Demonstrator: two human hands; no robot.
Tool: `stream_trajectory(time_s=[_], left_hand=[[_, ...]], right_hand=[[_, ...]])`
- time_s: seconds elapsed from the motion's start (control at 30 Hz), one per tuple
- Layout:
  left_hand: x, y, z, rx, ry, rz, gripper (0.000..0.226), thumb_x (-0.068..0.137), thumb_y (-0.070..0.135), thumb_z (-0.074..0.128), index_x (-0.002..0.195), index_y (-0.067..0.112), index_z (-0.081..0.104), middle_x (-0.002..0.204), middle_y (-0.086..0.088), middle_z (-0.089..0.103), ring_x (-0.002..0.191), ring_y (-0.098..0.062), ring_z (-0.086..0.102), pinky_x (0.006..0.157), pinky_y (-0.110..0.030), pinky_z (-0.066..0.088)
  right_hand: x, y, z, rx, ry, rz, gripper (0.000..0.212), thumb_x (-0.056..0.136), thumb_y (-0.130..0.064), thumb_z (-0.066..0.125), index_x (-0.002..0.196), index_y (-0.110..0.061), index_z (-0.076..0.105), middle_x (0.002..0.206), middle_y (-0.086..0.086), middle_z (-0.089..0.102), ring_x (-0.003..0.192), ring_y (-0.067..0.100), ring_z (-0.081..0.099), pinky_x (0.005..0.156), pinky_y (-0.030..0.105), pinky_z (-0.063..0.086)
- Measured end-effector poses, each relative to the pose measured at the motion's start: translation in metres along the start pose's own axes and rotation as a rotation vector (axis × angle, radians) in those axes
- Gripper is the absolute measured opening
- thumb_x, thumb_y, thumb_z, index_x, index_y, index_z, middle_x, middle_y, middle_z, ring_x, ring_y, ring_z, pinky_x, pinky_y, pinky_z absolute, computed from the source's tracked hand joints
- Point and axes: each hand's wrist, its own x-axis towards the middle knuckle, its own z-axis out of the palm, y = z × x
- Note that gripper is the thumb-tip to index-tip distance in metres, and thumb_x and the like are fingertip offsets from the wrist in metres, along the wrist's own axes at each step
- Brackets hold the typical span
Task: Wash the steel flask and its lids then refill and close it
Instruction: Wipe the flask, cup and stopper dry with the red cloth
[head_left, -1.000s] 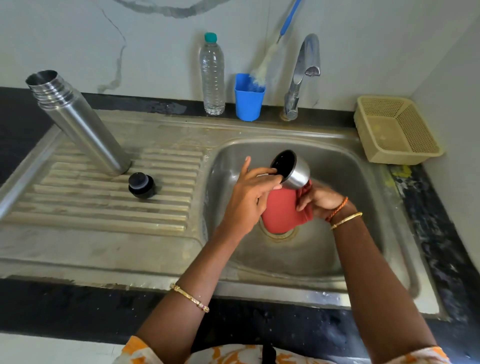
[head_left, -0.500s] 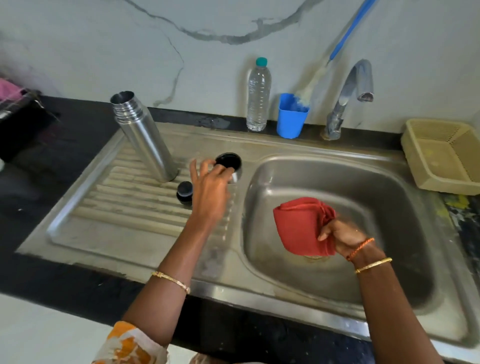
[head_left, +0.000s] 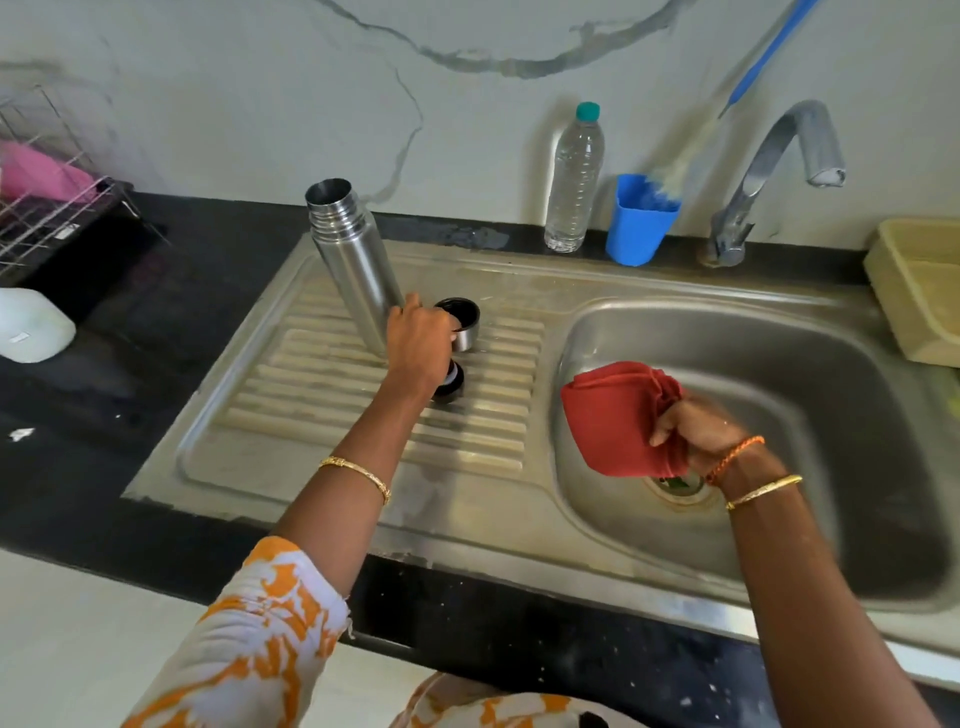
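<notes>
The open steel flask (head_left: 353, 260) stands upright on the ribbed drainboard (head_left: 311, 395) left of the basin. Just right of its base sits the steel cup lid (head_left: 465, 327), mouth up. My left hand (head_left: 420, 343) is at the lid's left side, fingers curled against it and thumb by the flask's base. The black inner stopper (head_left: 451, 382) lies on the drainboard right below that hand, partly hidden by it. Over the sink basin (head_left: 831, 395), my right hand (head_left: 701, 436) grips a bunched red cloth (head_left: 615, 415).
A plastic water bottle (head_left: 574, 176), a blue cup (head_left: 641, 221) holding a brush, and the tap (head_left: 769, 171) line the back wall. A yellow basket (head_left: 919, 291) stands at right. A wire rack (head_left: 47, 208) and white container (head_left: 31, 325) sit on the left counter.
My left hand carried the steel cup lid from the cloth over the basin to the drainboard and set it beside the flask. The right hand stays over the basin with the cloth.
</notes>
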Motion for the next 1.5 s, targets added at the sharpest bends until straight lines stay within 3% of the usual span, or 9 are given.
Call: stream_trajectory(time_s=[0.2,0.37,0.5,0.67,0.93,1.13,1.27,1.4,1.5], left_hand=[[0.008,-0.017,0.013,-0.118,-0.006,0.068,0.026,0.093,0.013,0.058,0.114,0.023,0.071,0.106,-0.005,0.071,0.111,-0.024,0.051,0.094,-0.038,0.039],[-0.008,-0.027,0.010,-0.614,0.097,-0.023,0.034,0.088,0.013,0.068,0.122,0.014,0.066,0.114,-0.006,0.071,0.102,-0.024,0.065,0.093,-0.039,0.050],[-0.052,-0.026,0.013,-0.759,0.152,-0.134,0.044,0.083,0.035,0.073,0.120,0.013,0.064,0.111,-0.004,0.069,0.099,-0.023,0.064,0.082,-0.036,0.053],[-0.067,-0.021,0.036,-0.686,0.004,-0.112,0.070,0.072,0.041,0.080,0.128,0.011,0.050,0.127,-0.008,0.056,0.117,-0.030,0.051,0.094,-0.042,0.046],[-0.065,-0.019,0.030,-1.105,-0.039,-0.302,0.064,0.067,0.027,0.087,0.121,0.011,0.056,0.112,-0.005,0.067,0.104,-0.020,0.062,0.089,-0.031,0.051],[-0.072,0.025,-0.016,-2.122,-0.686,-0.331,0.044,0.074,0.026,0.070,0.113,0.008,0.061,0.109,-0.011,0.070,0.102,-0.029,0.067,0.077,-0.033,0.059],[-0.075,0.073,-0.024,-2.722,-1.031,-0.674,0.047,0.088,0.038,0.058,0.110,-0.003,0.057,0.100,-0.022,0.064,0.067,-0.023,0.068,0.060,-0.027,0.058],[-0.082,0.122,-0.025,-2.427,-1.249,-0.640,0.046,0.084,0.049,0.055,0.092,0.004,0.061,0.078,-0.014,0.064,0.049,-0.015,0.053,0.050,-0.021,0.046],[-0.080,0.147,-0.022,-1.865,-1.038,-0.547,0.038,0.085,0.049,0.062,0.096,0.013,0.063,0.095,-0.014,0.067,0.062,-0.015,0.057,0.059,-0.024,0.047]], right_hand=[[0.001,-0.003,0.026,0.020,0.215,0.048,0.033,0.061,0.023,0.041,0.055,-0.007,0.053,0.059,0.005,0.048,0.074,0.028,0.044,0.059,0.031,0.039],[-0.004,-0.020,0.055,-0.083,0.275,-0.041,0.040,0.068,0.024,0.039,0.064,-0.014,0.052,0.060,0.004,0.044,0.056,0.016,0.039,0.031,0.011,0.032],[-0.008,-0.026,0.067,-0.086,0.327,-0.051,0.039,0.069,0.022,0.040,0.082,-0.012,0.056,0.062,0.003,0.045,0.059,0.017,0.041,0.042,0.019,0.037],[-0.009,-0.022,0.076,-0.062,0.342,-0.030,0.063,0.067,0.021,0.040,0.119,-0.009,0.061,0.073,0.002,0.052,0.086,0.024,0.047,0.061,0.025,0.041],[-0.021,-0.015,0.070,0.026,0.372,-0.014,0.049,0.070,0.019,0.043,0.099,-0.016,0.059,0.068,0.000,0.050,0.065,0.015,0.045,0.052,0.022,0.038],[-0.040,-0.010,0.052,0.167,0.449,-0.448,0.054,0.073,0.023,0.038,0.105,-0.015,0.061,0.070,-0.009,0.057,0.063,-0.001,0.056,0.061,0.013,0.048],[-0.055,-0.013,0.027,0.171,0.427,-0.644,0.043,0.067,0.011,0.039,0.089,-0.019,0.060,0.061,-0.026,0.062,0.059,-0.011,0.054,0.059,0.007,0.043],[-0.055,0.000,-0.009,0.143,0.535,-0.586,0.046,0.070,0.016,0.040,0.101,-0.011,0.060,0.056,-0.028,0.060,0.055,-0.012,0.053,0.056,0.005,0.041],[-0.055,0.015,-0.029,0.134,0.586,-0.573,0.048,0.076,0.018,0.037,0.107,-0.009,0.061,0.068,-0.016,0.061,0.057,-0.012,0.055,0.060,0.006,0.044]])
